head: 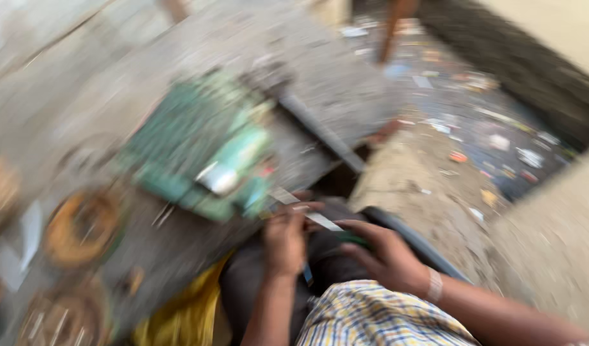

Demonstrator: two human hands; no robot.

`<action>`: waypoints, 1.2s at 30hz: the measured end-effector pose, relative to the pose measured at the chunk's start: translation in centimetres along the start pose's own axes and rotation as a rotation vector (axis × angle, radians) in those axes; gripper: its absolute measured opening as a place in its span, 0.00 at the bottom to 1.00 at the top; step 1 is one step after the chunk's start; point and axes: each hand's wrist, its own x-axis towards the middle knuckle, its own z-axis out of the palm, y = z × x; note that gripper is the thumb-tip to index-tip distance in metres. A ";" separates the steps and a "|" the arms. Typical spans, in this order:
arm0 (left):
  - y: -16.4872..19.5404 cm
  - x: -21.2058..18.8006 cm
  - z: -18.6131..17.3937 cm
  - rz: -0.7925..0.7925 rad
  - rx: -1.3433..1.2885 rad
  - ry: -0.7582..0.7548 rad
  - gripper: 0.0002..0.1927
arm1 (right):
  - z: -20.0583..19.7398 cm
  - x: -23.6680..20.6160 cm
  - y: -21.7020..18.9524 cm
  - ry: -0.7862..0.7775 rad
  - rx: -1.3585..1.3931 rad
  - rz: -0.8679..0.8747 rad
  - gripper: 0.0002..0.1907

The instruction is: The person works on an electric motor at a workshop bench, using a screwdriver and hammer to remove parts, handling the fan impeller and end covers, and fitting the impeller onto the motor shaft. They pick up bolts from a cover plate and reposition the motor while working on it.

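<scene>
The whole view is smeared by motion. My left hand (285, 238) is closed around a thin flat metal strip (307, 208) that slants from upper left to lower right. My right hand (387, 255), with a bracelet at the wrist, rests just right of it over my lap, fingers curled near the strip's lower end and something small and green. A green circuit board (198, 144) with a pale part on it lies on the grey work surface (147, 77) just above and left of my hands.
Round coil-like parts (83, 227) sit on the surface at the left. A dark pipe (323, 131) runs along the surface's right edge. Yellow cloth (185, 314) lies by my knee. Littered ground (474, 122) stretches to the right.
</scene>
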 end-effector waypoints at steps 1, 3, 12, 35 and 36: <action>0.0 -1.0 -0.1 -0.010 0.044 -0.074 0.12 | 0.5 -0.9 -0.1 -0.014 0.041 0.190 0.22; 0.2 -2.7 -0.5 -0.011 0.067 -0.179 0.13 | 1.5 -2.2 -0.2 0.091 -0.084 0.069 0.23; 3.4 -3.2 -2.5 0.150 -0.078 -0.171 0.15 | 3.9 -1.2 -3.4 0.318 -0.505 -0.343 0.20; 4.0 -1.7 -3.3 0.110 -0.263 -0.261 0.12 | 5.3 -1.0 -7.2 0.426 -0.836 -0.445 0.18; 4.0 -1.7 -3.3 0.110 -0.265 -0.262 0.11 | 5.2 -0.9 -7.2 0.422 -0.840 -0.450 0.18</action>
